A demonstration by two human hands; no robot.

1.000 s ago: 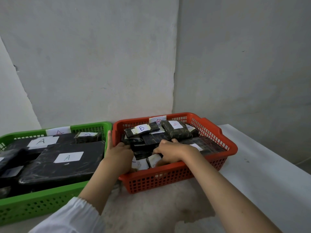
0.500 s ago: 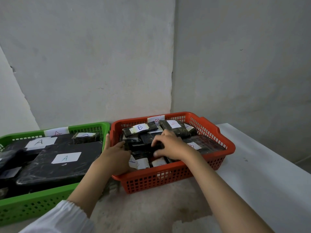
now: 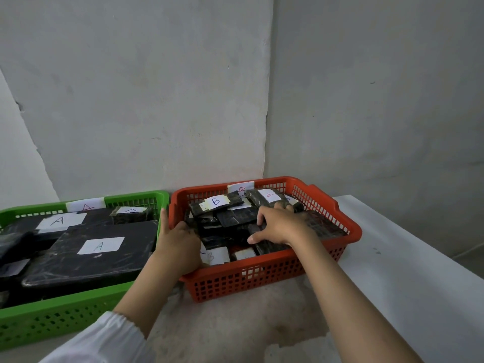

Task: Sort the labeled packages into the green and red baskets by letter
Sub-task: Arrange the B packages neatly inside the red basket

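We record the white worktop (image 3: 392, 258) carrying two perforated plastic baskets set side by side against the wall, their near rims almost touching. The green basket (image 3: 65, 318) on the left holds large flat black-wrapped packages, the biggest (image 3: 86, 260) bearing a white label marked A, with a smaller A package (image 3: 131, 214) at the back. The red basket (image 3: 262, 273) on the right is heaped with smaller black-wrapped packages lying at mixed angles; one on top (image 3: 217, 204) shows a B label. The left hand (image 3: 180, 247) sits at the red basket's left wall, fingers curled over the rim and among the packages; we cannot tell whether it grips a package or only steadies the basket. The right hand (image 3: 280, 225) lies spread, palm down, on the heap, fingers part-bent over a small package (image 3: 269, 246), pressing rather than lifting it as far as we can see. In our judgement the small packages are light and fairly stiff, but the glossy film wrap looks slippery and the pile loose; a pinch across the short edges should hold best, taking care not to peel the paper labels.
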